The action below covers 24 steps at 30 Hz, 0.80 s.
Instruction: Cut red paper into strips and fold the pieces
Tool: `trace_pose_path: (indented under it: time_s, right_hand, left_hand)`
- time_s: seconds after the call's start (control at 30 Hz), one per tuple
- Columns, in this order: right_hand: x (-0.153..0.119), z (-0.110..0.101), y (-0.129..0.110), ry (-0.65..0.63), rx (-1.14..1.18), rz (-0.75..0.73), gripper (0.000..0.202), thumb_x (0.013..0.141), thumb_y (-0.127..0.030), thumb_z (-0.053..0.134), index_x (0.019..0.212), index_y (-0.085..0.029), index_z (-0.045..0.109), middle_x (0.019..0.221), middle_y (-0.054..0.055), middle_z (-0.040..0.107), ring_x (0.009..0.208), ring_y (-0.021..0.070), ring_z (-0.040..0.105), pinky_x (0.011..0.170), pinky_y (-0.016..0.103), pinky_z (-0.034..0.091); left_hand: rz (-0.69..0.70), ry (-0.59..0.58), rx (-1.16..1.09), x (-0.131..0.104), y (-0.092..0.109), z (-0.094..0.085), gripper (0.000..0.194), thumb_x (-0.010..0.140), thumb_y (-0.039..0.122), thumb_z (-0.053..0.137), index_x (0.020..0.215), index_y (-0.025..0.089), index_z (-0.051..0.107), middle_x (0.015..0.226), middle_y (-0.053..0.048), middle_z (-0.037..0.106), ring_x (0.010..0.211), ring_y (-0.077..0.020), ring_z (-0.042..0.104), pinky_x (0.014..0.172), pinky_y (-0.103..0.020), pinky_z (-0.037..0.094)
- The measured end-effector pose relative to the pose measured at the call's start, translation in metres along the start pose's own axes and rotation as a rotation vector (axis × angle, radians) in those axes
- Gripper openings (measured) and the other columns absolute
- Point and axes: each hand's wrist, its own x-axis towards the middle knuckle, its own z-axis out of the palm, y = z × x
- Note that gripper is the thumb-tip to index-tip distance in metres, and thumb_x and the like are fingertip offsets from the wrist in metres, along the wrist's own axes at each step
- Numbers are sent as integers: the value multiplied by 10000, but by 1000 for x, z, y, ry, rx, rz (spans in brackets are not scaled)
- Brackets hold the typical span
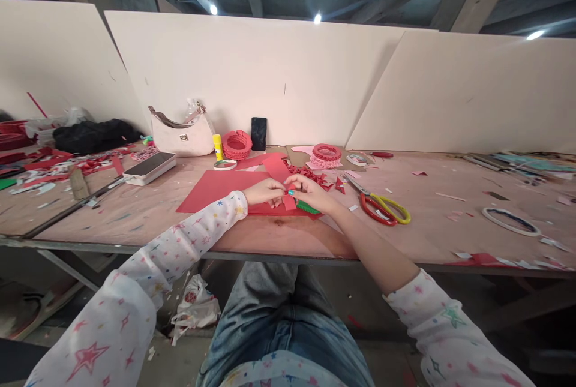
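Both hands meet over a large red paper sheet (211, 189) at the table's front. My left hand (266, 192) is closed, its fingertips pinching a small piece of red paper (289, 202). From the other side, my right hand (310, 190) pinches the same piece, its painted nails showing. Just beyond the hands lies a heap of small folded red paper pieces (310, 174), with a red paper strip (275, 166) to its left. A green toothed object (307, 207) lies partly under my right hand. Scissors (382, 207) with red and yellow handles rest to the right.
Behind stand red paper rings (237, 145), a pink-red ring stack (326, 155), a yellow glue stick (218, 147), a phone (258, 133) and a white handbag (182, 132). A white power bank-like box (150, 168) lies left. White tape rolls (510, 221) and paper scraps lie right.
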Motion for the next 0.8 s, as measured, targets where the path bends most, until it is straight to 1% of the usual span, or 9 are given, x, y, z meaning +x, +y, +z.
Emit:
trace_pose_path:
  time_s: [0.13, 0.2, 0.27, 0.33, 0.4, 0.47, 0.53, 0.63, 0.8]
  right_hand:
    - [0, 0, -3, 0, -30, 1, 198, 779, -278, 524, 958, -196, 509, 698, -32, 437, 588, 96, 397, 532, 214, 322]
    - [0, 0, -2, -17, -52, -2, 183, 784, -274, 510, 950, -197, 525, 712, -24, 463, 603, 104, 421, 544, 221, 341]
    - [1, 0, 0, -7, -68, -12, 167, 793, -255, 484, 939, -201, 543, 776, -4, 514, 676, 122, 472, 597, 238, 379]
    - [2, -1, 2, 47, -70, -14, 178, 802, -219, 441, 941, -203, 552, 880, 17, 552, 764, 138, 509, 660, 260, 408]
    - [3, -1, 5, 111, -69, -19, 218, 796, -179, 411, 965, -203, 546, 959, 31, 562, 811, 143, 528, 694, 275, 425]
    - [3, -1, 7, 149, -88, -47, 258, 770, -154, 430, 1001, -204, 534, 1013, 42, 561, 854, 148, 539, 731, 287, 434]
    - [3, 0, 7, 162, -145, -96, 286, 738, -149, 480, 1013, -205, 534, 1054, 49, 556, 918, 159, 535, 780, 300, 429]
    - [2, 2, 5, 182, -245, -140, 237, 710, -175, 540, 945, -194, 564, 1027, 55, 568, 937, 175, 532, 803, 313, 419]
    - [2, 2, 1, 243, -227, -112, 69, 723, -199, 527, 778, -175, 563, 835, 31, 588, 782, 155, 540, 725, 294, 421]
  left_hand:
    - [-120, -21, -112, -2, 3, 0, 175, 728, 224, 456, 633, 117, 557, 517, -7, 547, 476, -100, 540, 480, -202, 451]
    - [-130, -50, -112, -2, 2, 0, 156, 707, 211, 473, 628, 114, 566, 538, -12, 564, 479, -96, 543, 486, -200, 455]
    - [-124, -50, -83, -1, 1, 0, 138, 695, 203, 487, 631, 114, 572, 567, -13, 584, 468, -85, 538, 483, -189, 449]
    - [-138, 3, -61, 0, 0, 0, 147, 705, 198, 475, 633, 116, 575, 566, -7, 586, 452, -71, 525, 468, -171, 433]
    - [-159, 101, -61, 2, 1, -1, 171, 723, 186, 445, 643, 118, 580, 543, 2, 573, 441, -63, 509, 440, -152, 404]
    - [-169, 198, -80, 3, 3, 0, 194, 735, 167, 416, 645, 117, 580, 541, 2, 571, 437, -55, 496, 409, -136, 366]
    - [-161, 259, -103, 2, 7, 1, 210, 744, 152, 396, 646, 113, 577, 570, -7, 590, 443, -50, 494, 399, -130, 346]
    - [-158, 274, -137, 1, 12, 4, 206, 750, 151, 395, 645, 111, 568, 606, -19, 611, 469, -52, 512, 427, -132, 371]
    - [-193, 194, -258, 0, 11, 9, 175, 747, 220, 455, 697, 110, 582, 678, -34, 629, 493, -51, 529, 438, -129, 380]
